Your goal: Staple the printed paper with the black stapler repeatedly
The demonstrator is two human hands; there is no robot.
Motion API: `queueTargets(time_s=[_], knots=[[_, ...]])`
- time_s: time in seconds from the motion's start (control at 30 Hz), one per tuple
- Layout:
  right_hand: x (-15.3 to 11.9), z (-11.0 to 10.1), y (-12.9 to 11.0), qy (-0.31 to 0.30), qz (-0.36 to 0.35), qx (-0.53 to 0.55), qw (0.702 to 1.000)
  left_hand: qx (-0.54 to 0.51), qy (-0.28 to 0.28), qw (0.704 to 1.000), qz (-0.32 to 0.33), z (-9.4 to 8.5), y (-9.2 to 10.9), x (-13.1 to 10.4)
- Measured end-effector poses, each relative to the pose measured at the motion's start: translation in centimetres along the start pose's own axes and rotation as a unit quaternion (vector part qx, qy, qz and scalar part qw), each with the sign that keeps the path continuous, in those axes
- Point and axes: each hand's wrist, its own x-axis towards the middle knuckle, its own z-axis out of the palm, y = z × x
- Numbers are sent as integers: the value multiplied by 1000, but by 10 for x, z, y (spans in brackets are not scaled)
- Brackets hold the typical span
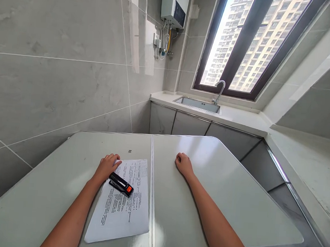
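- The left hand (107, 167) is at the far left corner of the papers (130, 219). Its fingers are bent, with a narrow gap between them and the thumb. The hand touches the papers, but I cannot tell if it pinches them.
- The right hand (183, 164) rests on the other half of the table (186, 223). Its fingers are curled in, like a loose fist. I cannot see if there is anything inside.
- The black stapler (121, 184) lies on top of the papers, a bit slanted. Its orange-red patch is on the end away from the left hand. The other end is right by the left wrist.
- The papers are white with small black print. They lie flat on the left half of the table, near the line (150, 182) down its middle.
- Two tiny dark bits (129, 151) sit on the table, just past the far edge of the papers.
- The table is pale and shiny.
- Past the table is a white counter (238, 119) with a sink (200, 104) and a silver tap (219, 92).
- A big window (241, 42) is over the counter, and tall buildings show outside.
- A white box (174, 7) with pipes under it hangs in the corner.
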Motion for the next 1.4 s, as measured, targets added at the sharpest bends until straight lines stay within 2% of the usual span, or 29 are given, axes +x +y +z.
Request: queueTargets(time_s=[0.2,0.43,0.5,0.63,0.8,0.9,1.0,1.17,1.23,1.4], knots=[[-3,-3,-10,-19,-30,-16,999,12,35,999,2,3,-1,0],[-5,-8,-6,-41,-26,-12,999,-20,94,995,27,-1,0,1],[-7,-7,-6,-44,-25,-16,999,-48,76,995,50,-2,3,1],[-10,-5,-9,-57,-36,-33,997,-57,-5,994,91,-1,12,0],[-13,-3,-18,-62,-52,-18,997,-29,-11,996,88,1,20,-1],[-17,1,-31,-75,-53,51,994,-35,-15,996,84,1,21,-2],[-27,7,-54,-103,-27,155,982,-34,-17,997,72,1,22,-2],[-52,16,-101,-208,24,311,927,-71,-18,996,57,-2,22,-4],[-61,19,-114,-238,11,314,919,-96,-13,994,56,-3,21,-5],[-80,25,-131,-248,-58,276,927,-117,-10,991,59,-1,18,-6]])
